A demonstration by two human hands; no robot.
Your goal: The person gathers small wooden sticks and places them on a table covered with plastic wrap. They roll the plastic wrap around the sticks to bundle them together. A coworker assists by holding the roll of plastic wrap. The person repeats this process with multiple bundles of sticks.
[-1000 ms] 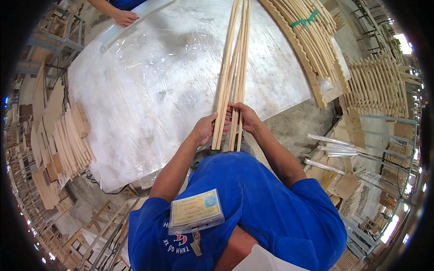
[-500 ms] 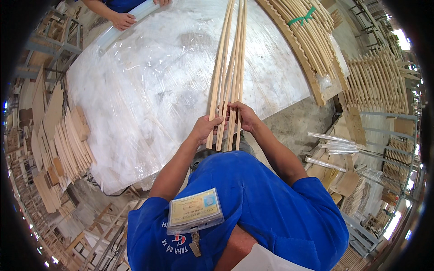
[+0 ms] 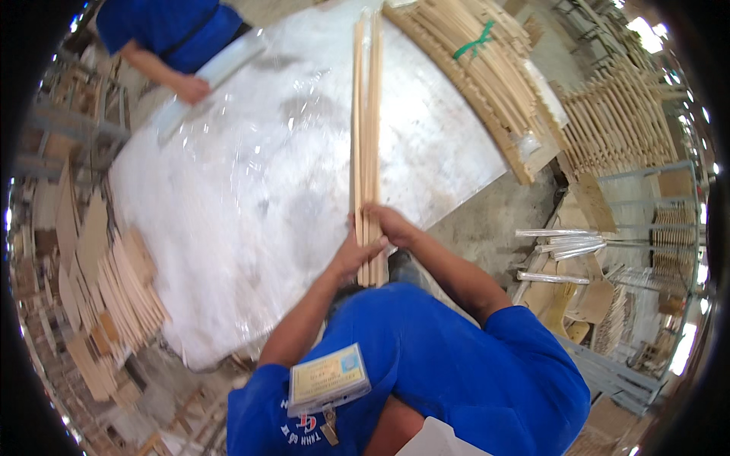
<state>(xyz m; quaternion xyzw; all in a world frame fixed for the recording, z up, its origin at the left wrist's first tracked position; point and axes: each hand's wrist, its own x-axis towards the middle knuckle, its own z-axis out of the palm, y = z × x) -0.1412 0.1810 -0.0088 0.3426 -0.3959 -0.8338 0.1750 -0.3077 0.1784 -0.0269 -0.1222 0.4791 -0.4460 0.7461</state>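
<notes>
Grip: your left hand [image 3: 357, 254] and right hand [image 3: 388, 223] both pinch the wooden strips [image 3: 371, 159] close to their near ends, right just beyond left; the lengths run ahead of the grip over the plastic-covered surface [image 3: 251, 266]. Gap visible between strips farther out — best press evenly, square the near ends, let no strip twist
</notes>
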